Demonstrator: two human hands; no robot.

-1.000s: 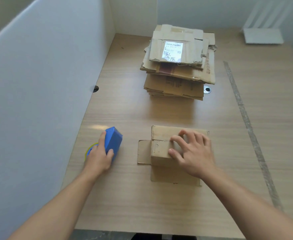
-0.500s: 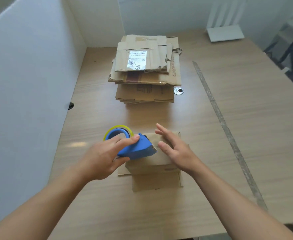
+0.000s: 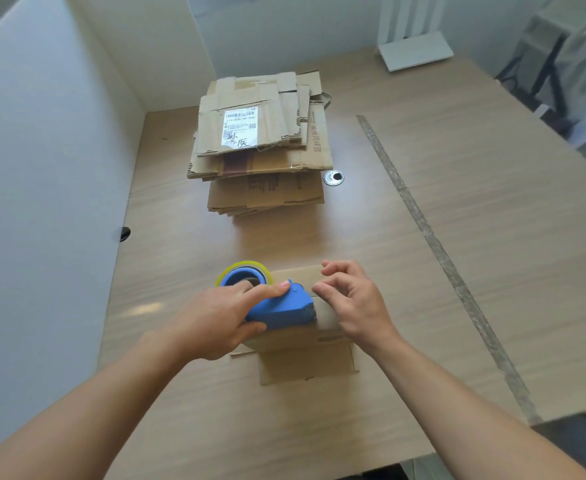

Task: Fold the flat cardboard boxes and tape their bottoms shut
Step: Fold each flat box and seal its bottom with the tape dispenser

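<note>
On table [image 3: 440, 237], left hand [image 3: 211, 320] grips dispenser [image 3: 279, 306]

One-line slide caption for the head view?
Left hand holds tape dispenser over the box; right hand beside it; flat boxes stacked behind.

Small folded box [image 3: 291, 341], flaps splayed, blue tape dispenser [image 3: 277, 308] atop; flat boxes [image 3: 260, 143] stacked beyond.

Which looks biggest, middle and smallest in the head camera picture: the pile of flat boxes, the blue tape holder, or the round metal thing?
1. pile of flat boxes: biggest, though farther away.
2. blue tape holder: close to the camera, which helps it.
3. round metal thing: tiniest.
</note>
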